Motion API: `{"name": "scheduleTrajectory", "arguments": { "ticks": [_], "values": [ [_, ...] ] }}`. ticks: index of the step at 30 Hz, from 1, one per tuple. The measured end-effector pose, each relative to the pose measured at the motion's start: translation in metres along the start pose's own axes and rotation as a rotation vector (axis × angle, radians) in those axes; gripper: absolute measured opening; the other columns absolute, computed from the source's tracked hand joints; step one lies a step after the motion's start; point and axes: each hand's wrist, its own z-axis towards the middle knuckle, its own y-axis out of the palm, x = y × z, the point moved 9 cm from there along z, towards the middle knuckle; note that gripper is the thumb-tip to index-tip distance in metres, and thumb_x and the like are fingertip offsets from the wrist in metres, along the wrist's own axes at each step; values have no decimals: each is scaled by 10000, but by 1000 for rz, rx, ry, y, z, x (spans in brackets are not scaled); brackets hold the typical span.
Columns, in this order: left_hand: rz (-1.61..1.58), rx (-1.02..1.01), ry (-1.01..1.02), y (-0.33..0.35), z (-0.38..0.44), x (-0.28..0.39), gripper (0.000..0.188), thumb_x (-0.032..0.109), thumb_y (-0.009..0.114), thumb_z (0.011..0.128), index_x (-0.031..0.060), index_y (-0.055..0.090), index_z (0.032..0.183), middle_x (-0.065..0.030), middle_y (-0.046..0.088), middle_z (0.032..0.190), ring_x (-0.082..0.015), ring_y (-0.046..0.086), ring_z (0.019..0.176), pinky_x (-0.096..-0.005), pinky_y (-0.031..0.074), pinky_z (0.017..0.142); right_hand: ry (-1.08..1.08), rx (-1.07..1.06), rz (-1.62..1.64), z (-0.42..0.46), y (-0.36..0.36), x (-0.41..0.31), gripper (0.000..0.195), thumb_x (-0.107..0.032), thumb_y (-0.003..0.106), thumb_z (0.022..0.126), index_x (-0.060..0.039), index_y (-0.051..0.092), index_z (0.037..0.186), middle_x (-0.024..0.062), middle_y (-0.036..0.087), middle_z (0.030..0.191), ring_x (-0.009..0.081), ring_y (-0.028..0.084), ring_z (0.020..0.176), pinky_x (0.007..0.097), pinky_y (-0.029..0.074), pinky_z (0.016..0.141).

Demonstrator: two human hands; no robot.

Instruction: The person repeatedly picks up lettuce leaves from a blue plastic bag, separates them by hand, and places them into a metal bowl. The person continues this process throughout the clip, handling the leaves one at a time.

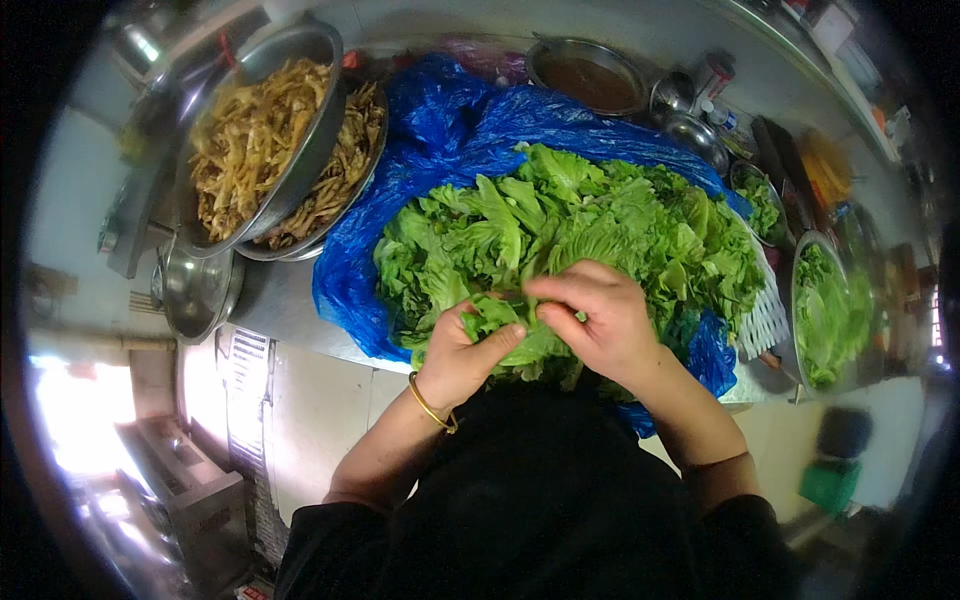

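A large heap of green lettuce leaves point(592, 202) lies before me on a blue plastic bag point(450, 142). Over its near edge, my left hand point(472, 341) is closed around a torn lettuce leaf point(491, 313), with the thumb laid across it. My right hand point(600, 311) is just beside it, fingers bent and pinched at the same leaf's stem end. The fingertips partly hide what they pinch. A gold-coloured bangle point(429, 405) circles my left wrist.
At the left, a steel basin of chicken feet point(262, 142) is tilted over another basin of them point(337, 172). An empty-looking steel bowl point(196, 289) hangs near the table edge. Brown liquid fills a basin point(589, 79) behind. On the right are a white woven basket point(761, 319) and a bowl of lettuce point(821, 322).
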Motion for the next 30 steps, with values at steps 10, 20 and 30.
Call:
{"name": "scheduleTrajectory", "arguments": {
  "ticks": [10, 20, 30],
  "values": [
    [-377, 93, -94, 5, 5, -1, 373, 81, 713, 828, -11, 569, 1160, -64, 645, 1060, -151, 608, 921, -303, 492, 842, 407, 498, 691, 3, -29, 77, 147, -79, 632, 859, -31, 596, 994, 40, 607, 774, 140, 559, 567, 267, 486, 529],
    [-804, 307, -182, -59, -6, -30, 391, 133, 601, 886, 38, 518, 1256, -108, 610, 1180, -258, 594, 1065, -405, 472, 942, -42, -64, -681, 5, -28, 58, 359, -50, 607, 752, -142, 660, 1094, 80, 613, 1010, 259, 610, 873, 359, 529, 697],
    [-838, 260, -365, -39, -8, -66, 428, 26, 537, 854, 8, 492, 1280, -123, 596, 1217, -292, 584, 1095, -445, 474, 948, -86, -22, -736, -43, -3, 44, 386, -52, 649, 633, -119, 652, 1013, 36, 577, 1059, 232, 594, 828, 333, 502, 669]
  ]
}}
